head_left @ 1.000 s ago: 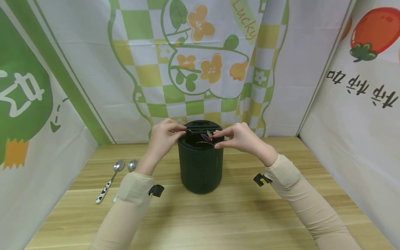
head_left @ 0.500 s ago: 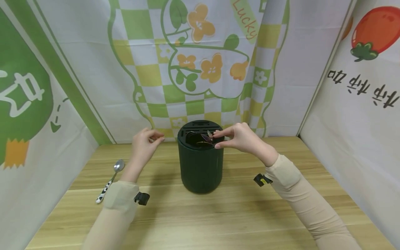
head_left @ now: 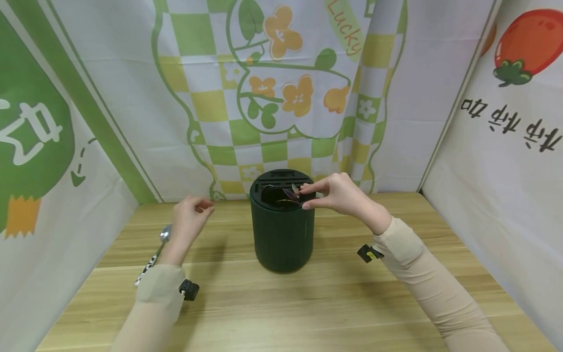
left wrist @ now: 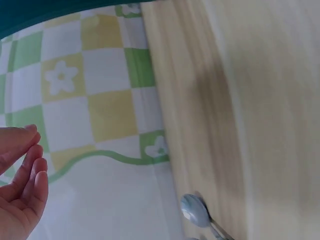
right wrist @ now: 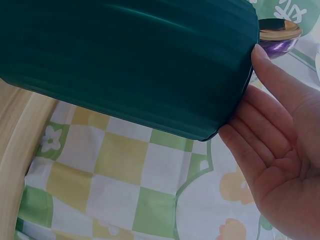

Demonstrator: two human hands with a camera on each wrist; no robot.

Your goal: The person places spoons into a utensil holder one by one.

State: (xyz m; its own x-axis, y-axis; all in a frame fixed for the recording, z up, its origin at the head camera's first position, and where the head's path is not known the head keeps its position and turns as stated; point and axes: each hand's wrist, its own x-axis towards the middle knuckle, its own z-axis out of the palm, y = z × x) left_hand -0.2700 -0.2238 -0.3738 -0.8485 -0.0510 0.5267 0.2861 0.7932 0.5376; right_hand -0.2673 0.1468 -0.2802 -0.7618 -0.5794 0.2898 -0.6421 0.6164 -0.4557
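A dark green utensil holder (head_left: 283, 239) stands upright on the table, with spoon bowls (head_left: 291, 195) showing in its opening. At its right rim my right hand (head_left: 340, 196) grips the edge between thumb and fingertips. The right wrist view has a gold and purple spoon bowl (right wrist: 280, 36) sticking out past the rim beside the thumb. My left hand (head_left: 188, 220), fingertips close together and nothing seen in them, hovers left of the holder. Below it lies a metal spoon (head_left: 164, 234) with a black-and-white patterned handle, partly covered by the forearm in the head view.
The wooden table (head_left: 281, 313) carries the holder and spoon. A checked, flower-printed cloth (head_left: 237, 132) hangs right behind the holder, and printed cloth walls (head_left: 492, 171) close off both sides. Slots (head_left: 281, 175) run across the back of the holder's top.
My left hand has left the holder's rim, moving left and then down toward the near left side. My right hand has stayed at the rim.
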